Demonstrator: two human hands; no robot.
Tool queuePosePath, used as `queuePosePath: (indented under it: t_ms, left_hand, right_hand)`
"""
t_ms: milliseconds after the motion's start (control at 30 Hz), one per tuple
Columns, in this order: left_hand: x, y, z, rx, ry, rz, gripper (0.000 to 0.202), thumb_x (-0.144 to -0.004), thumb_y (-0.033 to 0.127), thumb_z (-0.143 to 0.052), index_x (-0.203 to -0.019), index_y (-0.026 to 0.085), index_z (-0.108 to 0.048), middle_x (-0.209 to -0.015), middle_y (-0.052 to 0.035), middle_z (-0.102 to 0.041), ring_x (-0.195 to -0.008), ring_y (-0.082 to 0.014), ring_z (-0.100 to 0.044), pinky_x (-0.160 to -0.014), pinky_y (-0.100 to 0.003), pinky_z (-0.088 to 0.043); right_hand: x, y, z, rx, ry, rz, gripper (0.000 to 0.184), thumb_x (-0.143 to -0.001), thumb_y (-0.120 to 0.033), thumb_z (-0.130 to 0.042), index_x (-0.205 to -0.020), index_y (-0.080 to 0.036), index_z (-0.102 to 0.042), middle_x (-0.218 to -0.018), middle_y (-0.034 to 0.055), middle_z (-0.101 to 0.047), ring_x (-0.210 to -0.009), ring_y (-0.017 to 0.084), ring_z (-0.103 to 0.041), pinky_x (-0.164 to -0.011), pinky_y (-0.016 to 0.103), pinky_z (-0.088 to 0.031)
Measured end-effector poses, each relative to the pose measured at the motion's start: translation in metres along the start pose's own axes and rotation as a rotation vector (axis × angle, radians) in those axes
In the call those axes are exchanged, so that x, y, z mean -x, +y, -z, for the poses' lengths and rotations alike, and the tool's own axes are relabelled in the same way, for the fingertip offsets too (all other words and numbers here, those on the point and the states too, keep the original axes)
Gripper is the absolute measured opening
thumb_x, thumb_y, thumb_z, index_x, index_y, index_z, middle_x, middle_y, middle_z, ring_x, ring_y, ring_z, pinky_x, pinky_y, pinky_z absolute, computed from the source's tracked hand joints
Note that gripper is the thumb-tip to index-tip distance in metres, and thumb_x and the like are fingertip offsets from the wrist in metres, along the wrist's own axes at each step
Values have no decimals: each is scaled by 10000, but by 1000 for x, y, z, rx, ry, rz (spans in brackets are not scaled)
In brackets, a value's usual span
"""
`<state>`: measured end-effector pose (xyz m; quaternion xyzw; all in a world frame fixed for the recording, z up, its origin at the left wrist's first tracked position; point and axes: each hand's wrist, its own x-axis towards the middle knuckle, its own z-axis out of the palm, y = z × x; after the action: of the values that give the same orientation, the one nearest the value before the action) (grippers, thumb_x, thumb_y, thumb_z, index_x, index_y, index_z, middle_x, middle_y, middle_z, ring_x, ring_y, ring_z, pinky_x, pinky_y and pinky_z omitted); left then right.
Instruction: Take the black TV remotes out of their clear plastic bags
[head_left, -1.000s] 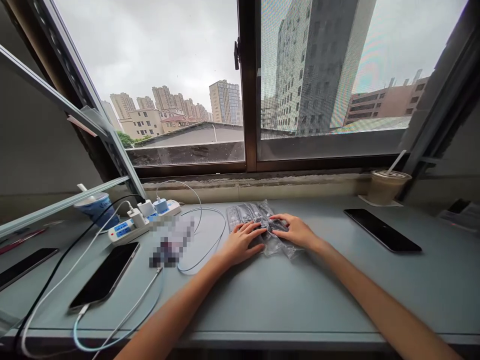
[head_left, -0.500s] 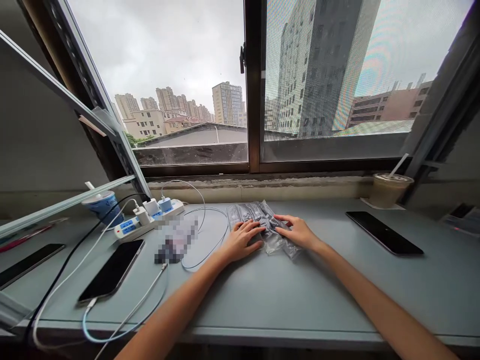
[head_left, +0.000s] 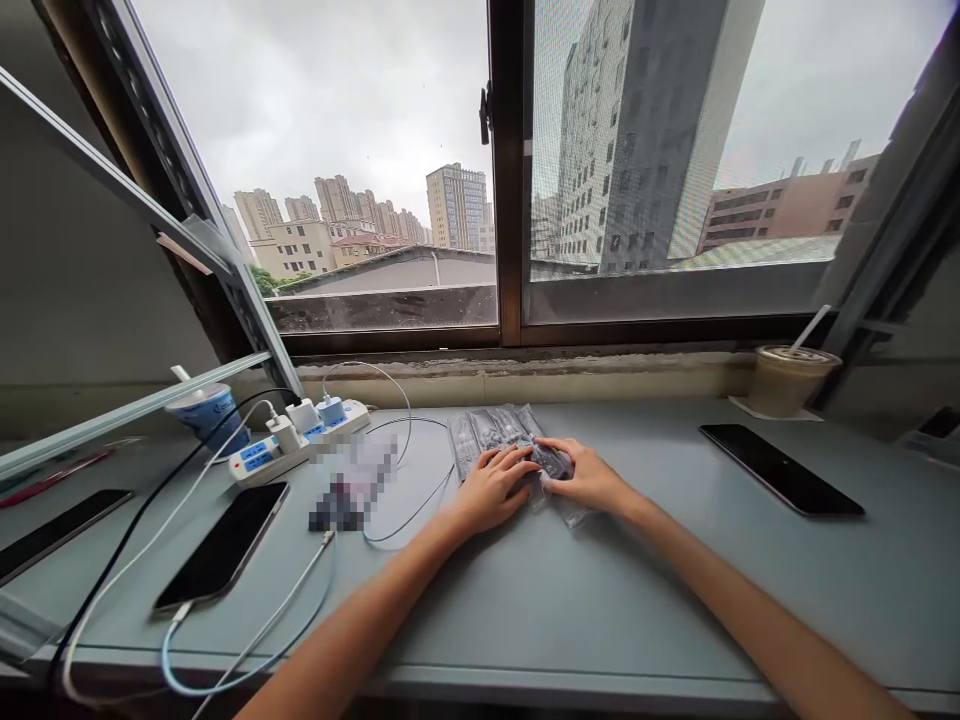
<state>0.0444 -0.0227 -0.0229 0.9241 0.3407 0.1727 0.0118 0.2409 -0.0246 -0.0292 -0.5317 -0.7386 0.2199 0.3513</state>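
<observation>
Clear plastic bags (head_left: 491,425) holding small grey pieces lie side by side on the desk, in front of the window. What the pieces are, I cannot make out. My left hand (head_left: 495,485) rests on the bags' near part with its fingers stretched out flat, covering some of them. At the right end of the row, my right hand (head_left: 589,478) holds the rightmost bag between thumb and fingers. That bag's loose clear end hangs out below my right hand on the desktop.
On the left are a power strip (head_left: 300,440) with plugs, a charging phone (head_left: 221,545), cables, a blue cup (head_left: 210,415) and a pixelated patch (head_left: 352,485). To the right lie a dark phone (head_left: 780,468) and a lidded drink cup (head_left: 793,380). A metal shelf frame (head_left: 142,408) crosses the left side.
My right hand has shifted slightly left and closed on the rightmost bag, drawing it toward the others. My left hand has moved slightly right and stays flat on the bags.
</observation>
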Motion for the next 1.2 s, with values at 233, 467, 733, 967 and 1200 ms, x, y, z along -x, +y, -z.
queuePosePath:
  t_ms: [233,467,733,967,1200]
  left_hand:
    - [-2,-4,-2,-12,-17,7,352,-857,307,-378,-1201,296,-454,-1384,11,-361,-1282,-191,-287,-1043,-411,-225]
    - [-5,-15,-1,-42,-16,77,380,-859,313,-356,-1229,283,-440,-1401,-20,-331,-1287,-189,-279,-1045,-412,-210]
    - [-2,-20,2,-49,-31,98,419,-857,326,-364,-1272,274,-395,-1387,-34,-352,-1288,-199,-272,-1048,-411,-195]
    - [6,-9,13,37,103,71,602,-828,455,-402,-1344,194,-231,-1331,-90,-407,-1236,-196,-337,-1016,-371,-256]
    - [4,7,16,-142,402,12,750,-751,436,-528,-1364,221,-154,-1395,-133,-275,-1283,-284,-252,-1012,-416,-237]
  right_hand:
    - [1,3,11,156,26,-42,466,-618,-131,-533,-1056,-258,-629,-1096,47,-604,-984,232,-563,-861,346,-430]
    - [2,9,20,215,130,-96,466,-658,-163,-516,-1112,-259,-567,-1033,38,-650,-906,242,-601,-744,326,-452]
    - [-1,-1,36,154,425,-210,444,-696,-257,-531,-1138,-239,-487,-888,38,-646,-703,182,-608,-646,279,-432]
    - [6,-29,49,-136,864,-70,373,-804,-463,-425,-1086,-232,-503,-966,59,-593,-538,116,-547,-603,287,-454]
    - [1,-37,34,-781,657,-208,432,-725,-520,-502,-1039,-223,-478,-744,1,-537,-478,94,-499,-448,242,-455]
